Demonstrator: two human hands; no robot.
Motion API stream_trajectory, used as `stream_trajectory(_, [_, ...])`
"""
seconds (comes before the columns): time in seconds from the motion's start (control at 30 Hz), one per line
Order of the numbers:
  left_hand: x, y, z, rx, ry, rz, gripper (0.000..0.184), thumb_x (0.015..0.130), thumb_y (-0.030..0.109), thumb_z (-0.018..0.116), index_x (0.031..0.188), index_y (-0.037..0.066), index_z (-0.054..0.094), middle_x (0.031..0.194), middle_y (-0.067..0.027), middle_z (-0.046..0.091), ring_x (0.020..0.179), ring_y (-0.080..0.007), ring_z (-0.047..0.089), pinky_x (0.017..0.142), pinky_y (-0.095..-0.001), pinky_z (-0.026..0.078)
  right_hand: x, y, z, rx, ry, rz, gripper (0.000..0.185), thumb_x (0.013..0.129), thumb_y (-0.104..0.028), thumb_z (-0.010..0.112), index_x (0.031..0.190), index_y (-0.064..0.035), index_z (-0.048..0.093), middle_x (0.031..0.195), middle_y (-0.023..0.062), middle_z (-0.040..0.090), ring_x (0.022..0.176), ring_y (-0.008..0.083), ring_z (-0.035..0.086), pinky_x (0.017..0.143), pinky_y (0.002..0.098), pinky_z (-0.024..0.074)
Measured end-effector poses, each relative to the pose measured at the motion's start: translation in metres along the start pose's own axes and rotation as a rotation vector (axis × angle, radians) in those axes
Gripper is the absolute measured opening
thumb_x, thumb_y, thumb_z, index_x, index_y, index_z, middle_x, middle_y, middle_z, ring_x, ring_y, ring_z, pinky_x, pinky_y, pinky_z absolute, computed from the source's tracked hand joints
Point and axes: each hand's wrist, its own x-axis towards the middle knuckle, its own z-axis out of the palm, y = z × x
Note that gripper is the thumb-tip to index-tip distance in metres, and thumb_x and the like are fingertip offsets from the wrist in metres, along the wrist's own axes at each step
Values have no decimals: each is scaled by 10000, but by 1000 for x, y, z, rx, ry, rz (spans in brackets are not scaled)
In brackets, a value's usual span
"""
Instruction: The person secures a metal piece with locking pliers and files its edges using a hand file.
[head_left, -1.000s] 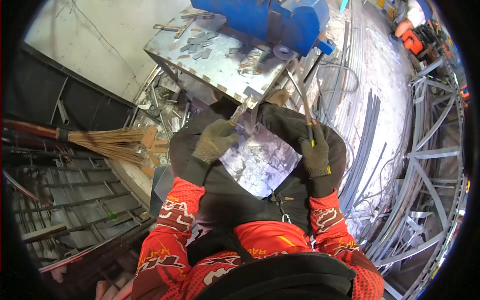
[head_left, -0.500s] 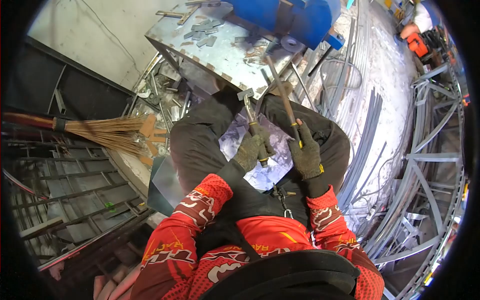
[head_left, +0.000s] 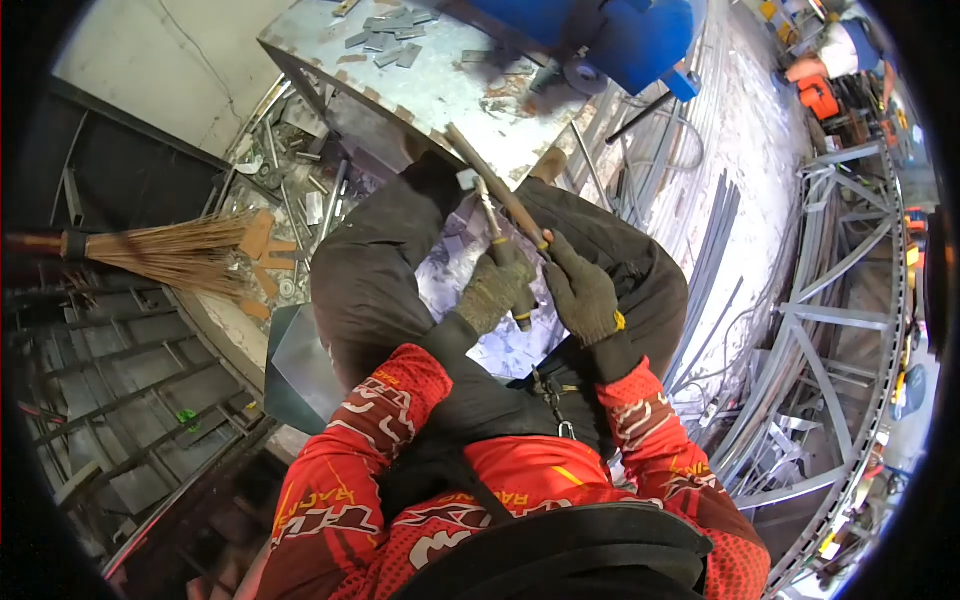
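Observation:
My left hand (head_left: pixel 495 292), in a grey-green knit glove, is wrapped round the handle of a locking-plier-like tool (head_left: pixel 490 218). A small grey metal piece (head_left: pixel 467 179) sits at the tool's far end. My right hand (head_left: pixel 581 297), also gloved, is closed on the near end of a long brownish flat file-like tool (head_left: pixel 492 182). That tool slants up and left, and its far part lies close beside the small metal piece; whether they touch I cannot tell. Both hands are over the gap between my legs.
Ahead stands a metal table (head_left: pixel 440 95) with flat metal pieces (head_left: pixel 385 42) and a blue machine (head_left: pixel 640 45). A broom (head_left: pixel 170 255) lies left. Metal strips (head_left: pixel 708 270) and a metal frame (head_left: pixel 835 318) are right. Another person (head_left: pixel 840 50) is at the top right.
My left hand has come inward and back with its tool. My right hand has shifted left, and its long tool now slants leftward towards the small metal piece. The view has shifted slightly.

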Motion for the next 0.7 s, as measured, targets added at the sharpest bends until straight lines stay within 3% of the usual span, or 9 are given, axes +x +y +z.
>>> stream_trajectory(0.07, [4,-1,-9,85,-4,126,210,895,147,757,987,40,601,840,-64,619,675,-220,637,595,-406,563,11,-2,-3,-6,31,-59,463,992,-222,660,1444,-130,626,1056,185,756,907,379,740,777,458,580])
stream_trajectory(0.13, [-2,17,-11,-249,2,-56,195,892,122,747,952,51,576,848,-74,619,666,-231,640,541,-404,567,18,-6,-7,10,5,-58,464,997,-222,659,1450,-129,621,1004,202,742,870,387,735,763,457,572])
stream_trajectory(0.2, [-6,29,-7,-179,39,-139,199,905,105,738,980,60,559,861,-80,624,667,-232,647,502,-401,561,17,-7,-12,73,52,-19,469,1002,-217,655,1460,-121,611,981,212,734,843,380,734,752,445,569])
stream_trajectory(0.4, [-20,17,3,-321,5,-177,205,976,191,685,1100,71,575,968,-77,612,762,-226,667,656,-463,665,-10,-18,-19,250,80,329,498,1021,-209,639,1497,-81,566,943,242,718,788,336,728,736,395,560])
stream_trajectory(0.5, [-5,-19,-1,-255,39,-260,246,918,135,725,1097,78,566,888,-84,631,761,-225,666,588,-451,596,-22,-13,1,233,89,223,487,1024,-219,636,1480,-60,573,1179,248,729,946,388,756,807,423,581])
stream_trajectory(0.57, [15,-85,-22,374,-165,297,334,914,130,714,1174,88,508,949,-88,636,758,-237,670,597,-448,594,-21,-10,8,181,84,169,484,1027,-231,629,1477,-62,574,1221,250,716,983,397,749,821,438,584])
stream_trajectory(0.6, [8,-66,-17,376,-163,298,334,914,130,714,1174,88,508,949,-88,636,758,-237,670,597,-448,594,-21,-11,11,128,85,119,482,1029,-244,623,1474,-65,576,1263,251,703,1021,405,743,836,453,586])
stream_trajectory(0.67, [-19,6,7,115,-59,-193,379,903,120,707,1194,91,467,958,-87,631,746,-251,669,601,-441,587,-4,-20,10,101,53,185,458,1031,-269,605,1450,-83,588,1170,242,729,966,414,737,797,484,581])
stream_trajectory(0.7, [-25,19,12,120,-65,-194,379,903,120,707,1194,91,467,958,-87,631,746,-251,669,601,-441,587,10,-23,8,44,39,175,439,1031,-275,596,1429,-90,595,1094,237,735,929,419,732,769,497,572])
